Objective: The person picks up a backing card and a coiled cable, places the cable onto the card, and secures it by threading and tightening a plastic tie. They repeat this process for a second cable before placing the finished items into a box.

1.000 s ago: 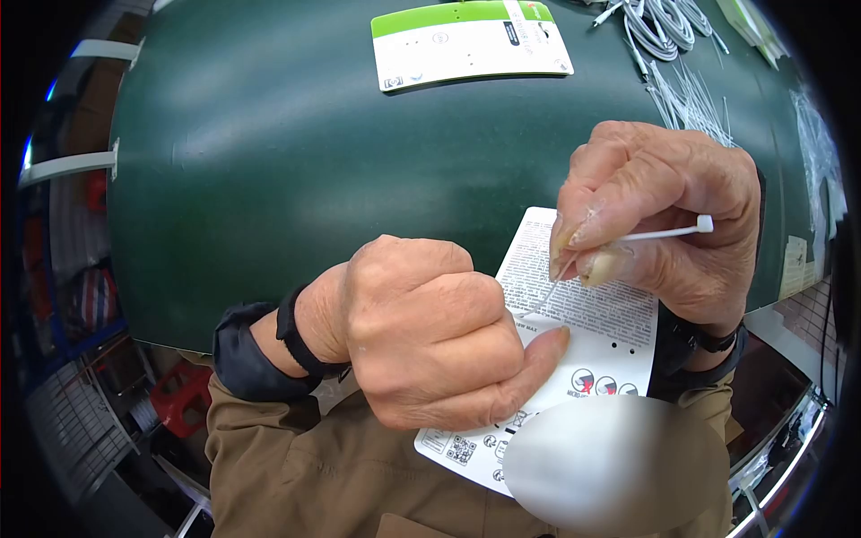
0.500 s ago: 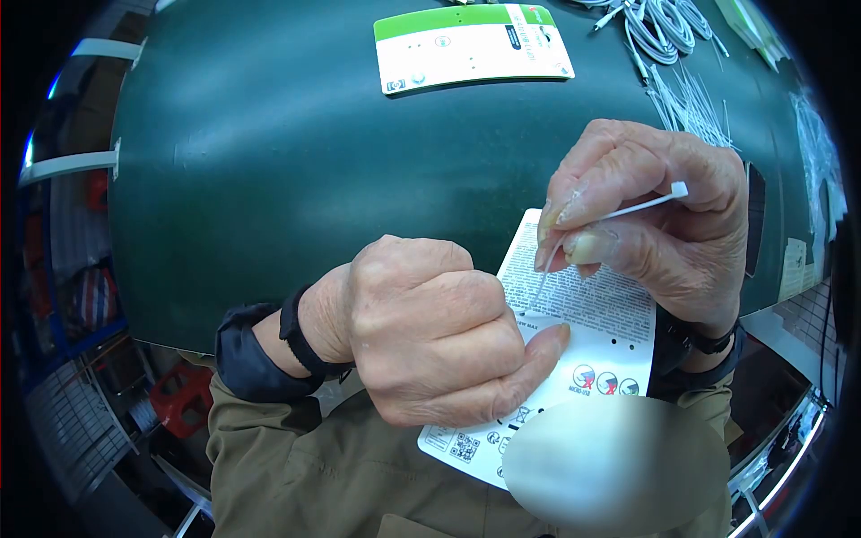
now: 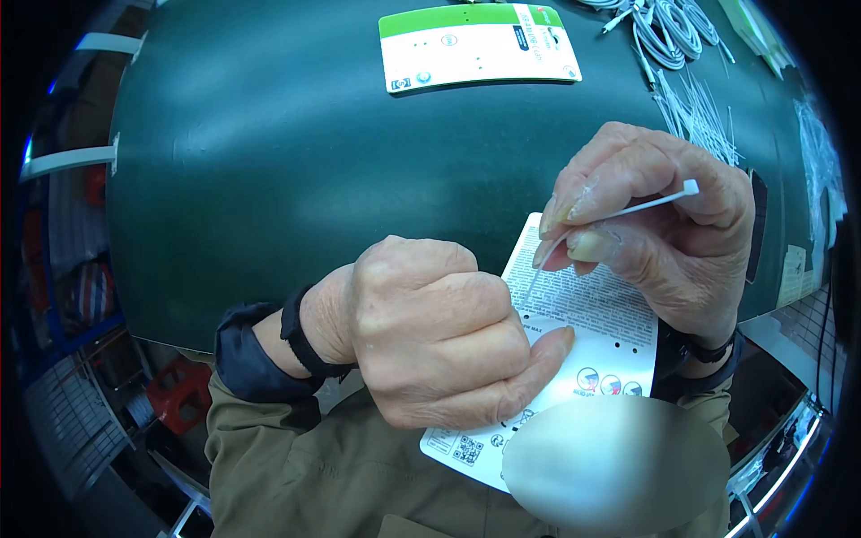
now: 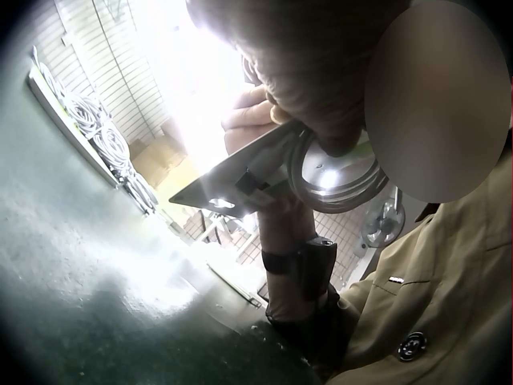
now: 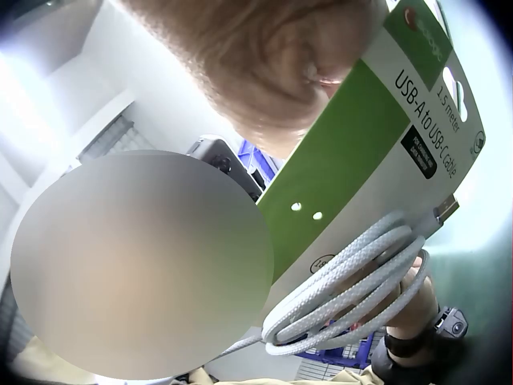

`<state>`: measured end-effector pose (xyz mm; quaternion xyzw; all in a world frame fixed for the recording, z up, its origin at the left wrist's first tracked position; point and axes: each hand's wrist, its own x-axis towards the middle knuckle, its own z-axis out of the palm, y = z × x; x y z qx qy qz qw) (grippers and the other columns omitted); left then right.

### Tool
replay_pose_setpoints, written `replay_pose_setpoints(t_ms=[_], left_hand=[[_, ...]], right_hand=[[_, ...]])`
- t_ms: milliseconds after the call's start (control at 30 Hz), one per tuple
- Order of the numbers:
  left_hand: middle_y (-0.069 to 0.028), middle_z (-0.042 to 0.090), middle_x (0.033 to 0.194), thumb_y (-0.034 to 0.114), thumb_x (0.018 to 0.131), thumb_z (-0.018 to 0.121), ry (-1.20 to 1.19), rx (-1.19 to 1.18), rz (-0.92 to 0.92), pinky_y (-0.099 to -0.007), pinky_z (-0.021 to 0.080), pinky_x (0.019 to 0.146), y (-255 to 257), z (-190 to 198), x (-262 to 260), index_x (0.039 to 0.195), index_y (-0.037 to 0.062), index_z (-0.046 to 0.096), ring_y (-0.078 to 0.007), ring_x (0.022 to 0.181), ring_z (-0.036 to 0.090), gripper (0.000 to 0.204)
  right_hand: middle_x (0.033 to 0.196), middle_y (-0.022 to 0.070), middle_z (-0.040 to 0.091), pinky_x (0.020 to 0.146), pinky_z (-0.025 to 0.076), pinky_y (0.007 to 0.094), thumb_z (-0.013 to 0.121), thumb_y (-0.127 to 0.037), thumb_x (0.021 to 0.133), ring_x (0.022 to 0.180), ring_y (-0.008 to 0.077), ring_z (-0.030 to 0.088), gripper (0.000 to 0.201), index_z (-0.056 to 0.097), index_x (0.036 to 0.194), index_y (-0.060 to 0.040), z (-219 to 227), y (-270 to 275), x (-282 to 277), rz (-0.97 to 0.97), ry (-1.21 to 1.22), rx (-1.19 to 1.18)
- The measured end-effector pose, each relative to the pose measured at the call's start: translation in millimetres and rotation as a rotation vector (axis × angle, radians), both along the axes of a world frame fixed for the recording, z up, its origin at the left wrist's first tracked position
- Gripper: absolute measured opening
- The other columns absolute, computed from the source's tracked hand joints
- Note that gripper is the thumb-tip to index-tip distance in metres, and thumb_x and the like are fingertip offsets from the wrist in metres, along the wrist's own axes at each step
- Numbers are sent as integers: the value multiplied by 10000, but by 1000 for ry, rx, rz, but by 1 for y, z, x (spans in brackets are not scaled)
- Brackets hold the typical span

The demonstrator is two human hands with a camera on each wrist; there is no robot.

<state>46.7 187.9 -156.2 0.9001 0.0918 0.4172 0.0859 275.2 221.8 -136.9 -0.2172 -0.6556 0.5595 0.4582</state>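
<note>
The left hand (image 3: pixel 439 336) grips a printed card (image 3: pixel 587 314), its thumb lying on the card's text side and its curled fingers beneath. Against the card's other side, green and white, a coiled grey-white cable (image 5: pixel 353 281) shows in the right wrist view; the left wrist view also has the coil (image 4: pixel 337 180). Above the card's upper part, the right hand (image 3: pixel 664 215) pinches a thin white zip tie (image 3: pixel 650 205) between thumb and fingers. The tie's head points up right, and its thin tail slants down to the card near small holes.
A second green and white card (image 3: pixel 480 54) lies at the table's far side. Coiled cables (image 3: pixel 668 31) and a bundle of loose zip ties (image 3: pixel 698 117) are at the back right. A dark flat object (image 3: pixel 758 224) lies beside the right hand. A red stool (image 3: pixel 179 394) stands below left.
The right hand has shifted slightly up and left, and the zip tie's head has risen with it. The left hand has barely moved and keeps its grip on the card.
</note>
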Motion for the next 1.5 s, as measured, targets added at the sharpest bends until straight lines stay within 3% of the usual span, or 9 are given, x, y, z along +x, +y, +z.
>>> replay_pose_setpoints(t_ms=[700,933,1067,1200,1500], left_hand=[[45,480,660,185,756,785,-21,-1,22,-241,290,433,0,-2,1,1107,42,746,-53,540,429,381],[40,493,663,190,757,792,-34,-7,13,-241,291,435,1,-2,2,1101,46,747,-58,542,436,376],[32,515,670,201,753,800,-44,7,31,-236,314,444,0,-5,4,1095,55,748,-61,548,458,375],[29,535,676,213,769,814,-34,11,56,-235,353,460,-1,-3,5,1071,71,749,-66,561,485,340],[11,628,765,201,769,850,-26,-30,149,-248,469,517,-6,-1,7,1054,104,748,-106,655,624,318]], right_hand=[[926,167,698,588,595,223,733,-14,965,745,167,753,99,676,1034,28,1,2,4,-9,-100,-3],[890,153,717,598,588,251,800,-13,893,722,167,733,138,694,974,21,1,2,5,27,-77,10],[844,129,745,596,567,269,857,-7,810,713,168,725,157,724,892,-7,-2,7,5,119,-116,138],[851,101,763,604,559,256,894,-32,767,769,163,747,151,760,837,-39,9,7,9,241,-296,79],[892,92,763,602,541,266,867,12,751,757,157,730,140,789,850,-49,9,14,14,330,-306,-38]])
